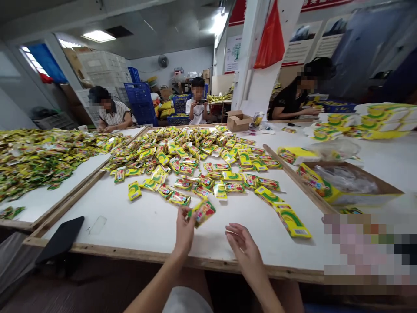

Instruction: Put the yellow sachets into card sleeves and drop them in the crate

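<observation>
My left hand (pixel 185 228) pinches a small yellow, green and red printed packet (pixel 204 212) by its left end, just above the white table (pixel 130 226). To the right, my right hand (pixel 241 243) hovers over the tabletop with its fingers apart and nothing in them. Beyond both hands spreads a loose pile of similar packets (pixel 182 143). Two packets lie end to end on the right, the nearer one a yellow packet (pixel 295 221) with a barcode.
A black phone-like slab (pixel 61 237) rests across the front left edge. Wooden strips (pixel 299 182) border the table. An open yellow carton (pixel 355 198) with clear plastic stands at right. More packets (pixel 42 156) cover the left table. Several people sit beyond; a small cardboard box (pixel 239 121) stands at back.
</observation>
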### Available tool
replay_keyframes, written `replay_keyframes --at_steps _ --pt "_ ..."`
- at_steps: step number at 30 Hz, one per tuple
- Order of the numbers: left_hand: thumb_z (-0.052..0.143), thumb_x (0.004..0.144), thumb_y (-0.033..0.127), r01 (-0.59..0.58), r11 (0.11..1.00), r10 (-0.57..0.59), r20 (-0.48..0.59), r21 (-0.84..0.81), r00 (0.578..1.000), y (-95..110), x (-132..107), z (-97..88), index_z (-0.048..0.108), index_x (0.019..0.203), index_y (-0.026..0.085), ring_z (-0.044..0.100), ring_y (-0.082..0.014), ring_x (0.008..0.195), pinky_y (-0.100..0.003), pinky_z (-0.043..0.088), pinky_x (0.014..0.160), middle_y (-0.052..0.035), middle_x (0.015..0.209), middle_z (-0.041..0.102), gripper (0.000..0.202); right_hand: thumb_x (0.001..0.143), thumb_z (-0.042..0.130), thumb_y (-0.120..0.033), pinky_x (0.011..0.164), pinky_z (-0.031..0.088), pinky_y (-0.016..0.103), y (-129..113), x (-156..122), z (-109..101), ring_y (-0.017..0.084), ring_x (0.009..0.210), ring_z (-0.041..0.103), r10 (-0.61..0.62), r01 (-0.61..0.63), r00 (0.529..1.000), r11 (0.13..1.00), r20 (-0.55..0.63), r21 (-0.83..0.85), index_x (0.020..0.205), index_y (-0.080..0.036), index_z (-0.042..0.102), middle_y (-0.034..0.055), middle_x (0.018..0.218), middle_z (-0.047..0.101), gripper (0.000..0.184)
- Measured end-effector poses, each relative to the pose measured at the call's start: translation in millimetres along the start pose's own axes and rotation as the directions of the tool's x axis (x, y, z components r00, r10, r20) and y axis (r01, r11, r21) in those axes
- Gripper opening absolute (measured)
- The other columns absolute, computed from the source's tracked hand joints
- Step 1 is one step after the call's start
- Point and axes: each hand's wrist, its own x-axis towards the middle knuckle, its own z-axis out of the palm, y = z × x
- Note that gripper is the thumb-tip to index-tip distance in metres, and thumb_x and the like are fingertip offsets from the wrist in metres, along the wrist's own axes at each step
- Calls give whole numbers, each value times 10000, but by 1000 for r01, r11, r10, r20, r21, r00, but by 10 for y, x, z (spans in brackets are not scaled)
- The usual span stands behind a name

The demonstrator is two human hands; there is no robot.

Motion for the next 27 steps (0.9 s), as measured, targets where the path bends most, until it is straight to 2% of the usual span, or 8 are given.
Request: replay_keyframes --at_steps 4,9,12,17,19,22,24,27 --pt "682 743 353 169 975 -135 216 -145 967 -20 -277 81 390 919 241 610 -140 730 -251 494 639 2 869 556 358 795 606 -437 769 555 364 -9 148 340 248 891 686 -28 27 1000 991 6 132 1137 -221 434 124 1020 687 439" --pt "631 800 262 20 999 -36 453 40 891 113 -263 -8 420 1179 252 621 -156 820 -277 505 711 -40 975 575 434 814 593 -409 786 532 348 38 179 233 232 867 676 -58 60 985 998 162 -10 1063 -208 534 83 985 700 325" --pt "574 831 226 -33 991 -39 531 126 847 128 -205 -64 495 1184 241 622 -146 777 -268 501 688 -39 971 591 363 829 574 -415 796 528 346 87 168 150 231 867 666 -47 63 971 996 236 -63 1028 -202 600 71 982 702 293" --pt "600 797 192 -61 988 -29 565 139 825 106 -115 -112 570 1040 206 619 -143 759 -268 502 718 -13 883 612 245 856 531 -421 899 484 370 57 230 151 254 1012 620 -80 114 959 987 271 -110 988 -210 679 83 1043 687 289" --pt "606 783 176 -113 985 28 540 126 841 112 -84 -113 589 949 188 614 -165 857 -295 503 802 -29 922 616 168 852 538 -424 890 487 368 50 271 196 252 1001 620 -99 131 960 986 262 -107 958 -211 684 86 1025 686 279" --pt "583 795 158 -151 986 97 506 65 857 120 -78 -100 576 949 183 594 -178 954 -331 482 900 -46 974 614 156 838 562 -433 805 524 348 77 309 269 225 891 657 -82 89 979 996 189 -27 1103 -217 609 74 964 698 345" --pt "559 810 143 -145 989 109 495 34 862 127 -102 -90 546 1010 191 601 -170 934 -332 485 891 -42 965 619 206 834 570 -431 793 530 346 85 305 293 220 871 665 -81 83 982 996 173 -5 1125 -216 590 69 948 704 362" --pt "557 823 159 -196 974 126 454 110 882 157 -153 -78 583 969 181 604 -172 896 -313 485 844 -47 933 634 150 830 582 -430 821 521 363 28 266 293 240 914 654 -109 125 970 990 220 -62 980 -203 665 83 980 707 285"
